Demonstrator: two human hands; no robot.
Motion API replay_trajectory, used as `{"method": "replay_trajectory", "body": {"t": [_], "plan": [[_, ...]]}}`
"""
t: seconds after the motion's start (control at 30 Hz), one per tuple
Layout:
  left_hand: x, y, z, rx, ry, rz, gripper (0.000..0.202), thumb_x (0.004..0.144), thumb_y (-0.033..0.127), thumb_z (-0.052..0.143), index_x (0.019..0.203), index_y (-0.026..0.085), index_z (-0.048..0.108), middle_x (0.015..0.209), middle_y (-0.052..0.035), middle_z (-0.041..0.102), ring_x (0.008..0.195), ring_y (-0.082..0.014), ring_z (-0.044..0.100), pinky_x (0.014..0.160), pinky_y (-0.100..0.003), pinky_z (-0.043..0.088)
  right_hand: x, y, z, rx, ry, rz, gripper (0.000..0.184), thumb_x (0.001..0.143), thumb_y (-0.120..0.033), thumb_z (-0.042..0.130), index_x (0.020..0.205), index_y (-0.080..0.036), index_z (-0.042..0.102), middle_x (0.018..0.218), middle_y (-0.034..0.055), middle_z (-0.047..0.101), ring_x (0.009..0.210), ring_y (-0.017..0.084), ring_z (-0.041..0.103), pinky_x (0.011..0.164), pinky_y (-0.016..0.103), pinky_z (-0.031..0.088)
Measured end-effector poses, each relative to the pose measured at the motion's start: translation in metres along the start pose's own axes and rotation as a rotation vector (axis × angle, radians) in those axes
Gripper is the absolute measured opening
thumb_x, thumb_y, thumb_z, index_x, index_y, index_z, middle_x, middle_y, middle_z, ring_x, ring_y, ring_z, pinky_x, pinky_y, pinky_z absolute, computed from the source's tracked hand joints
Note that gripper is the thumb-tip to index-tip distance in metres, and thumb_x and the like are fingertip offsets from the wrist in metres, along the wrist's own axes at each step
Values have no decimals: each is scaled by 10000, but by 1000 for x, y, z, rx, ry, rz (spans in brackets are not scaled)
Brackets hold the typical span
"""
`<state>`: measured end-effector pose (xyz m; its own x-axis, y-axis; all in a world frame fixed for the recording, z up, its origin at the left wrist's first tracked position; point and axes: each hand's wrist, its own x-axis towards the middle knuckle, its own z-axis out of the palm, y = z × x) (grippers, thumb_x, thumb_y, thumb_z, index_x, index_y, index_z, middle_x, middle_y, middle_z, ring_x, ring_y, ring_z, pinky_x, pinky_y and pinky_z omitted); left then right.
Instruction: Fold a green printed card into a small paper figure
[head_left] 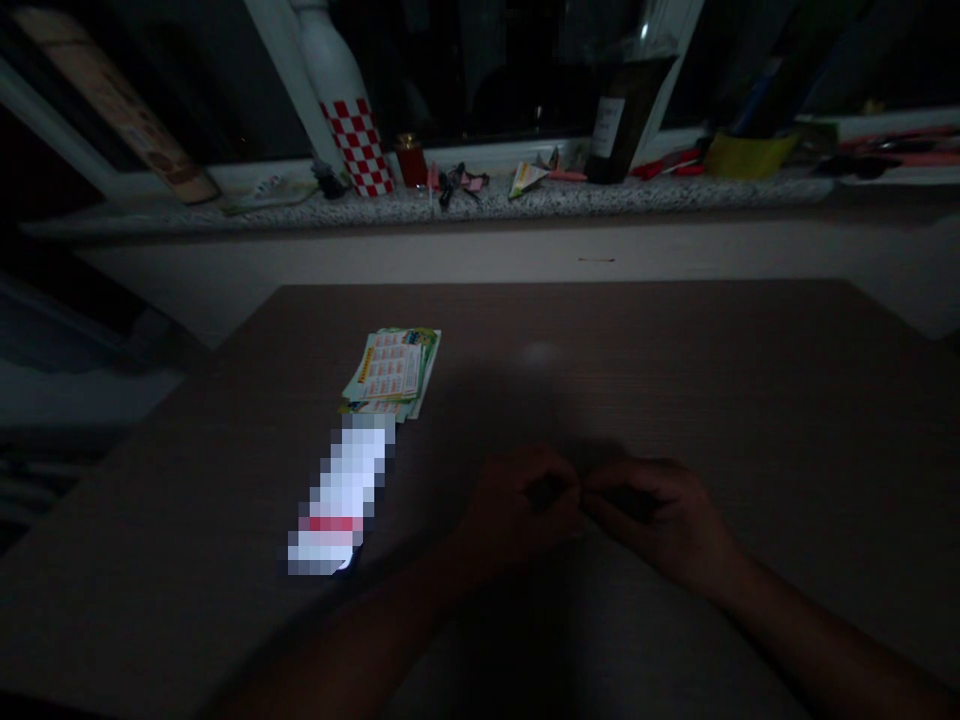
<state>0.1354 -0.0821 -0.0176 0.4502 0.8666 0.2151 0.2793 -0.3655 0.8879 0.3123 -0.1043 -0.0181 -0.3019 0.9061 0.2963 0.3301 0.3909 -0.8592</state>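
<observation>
The scene is very dark. My left hand (517, 505) and my right hand (660, 515) rest on the brown table (750, 400) near its front, fingertips meeting in the middle. Both have their fingers curled into a pinch around something small and dark that I cannot make out. A lit phone screen (341, 495) lies to the left of my left hand, apart from it. Beyond the phone lies a small stack of printed cards (394, 370) with green edges.
A granite windowsill (480, 200) runs along the back. On it stand a red-and-white checked bottle (352, 110), a small red jar (411, 160), a dark bottle (622, 110), folded papers and yellow clutter at the right.
</observation>
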Motion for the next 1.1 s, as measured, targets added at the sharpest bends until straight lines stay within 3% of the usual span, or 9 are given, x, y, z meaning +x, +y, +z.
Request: {"method": "replay_trajectory", "body": {"t": [0.3,0.5,0.87,1.1], "plan": [[0,4,0,-59,-14,-115,64,767,187,600,791,157,651,745,0,663,701,-115,594,652,-200,433,-2,2,-3,4,83,48,75,797,-205,632,754,-173,685,687,31,708,588,136,645,531,219,506],[3,3,1,-34,36,-148,60,767,184,601,773,158,655,729,9,667,660,-102,590,611,-186,427,1,1,1,16,159,135,85,782,-252,650,783,-185,703,701,29,724,609,146,672,560,218,532],[0,-1,3,-195,33,-203,105,783,242,613,829,157,655,788,-17,676,735,-131,621,667,-213,470,2,-2,-2,25,121,128,128,795,-273,640,727,-177,692,644,20,703,561,129,651,529,202,514],[2,5,1,-88,84,-207,72,767,224,616,781,167,657,747,-3,675,701,-126,616,658,-215,467,2,-2,1,87,115,210,111,793,-285,642,800,-186,692,703,16,718,626,130,671,578,195,532]]}}
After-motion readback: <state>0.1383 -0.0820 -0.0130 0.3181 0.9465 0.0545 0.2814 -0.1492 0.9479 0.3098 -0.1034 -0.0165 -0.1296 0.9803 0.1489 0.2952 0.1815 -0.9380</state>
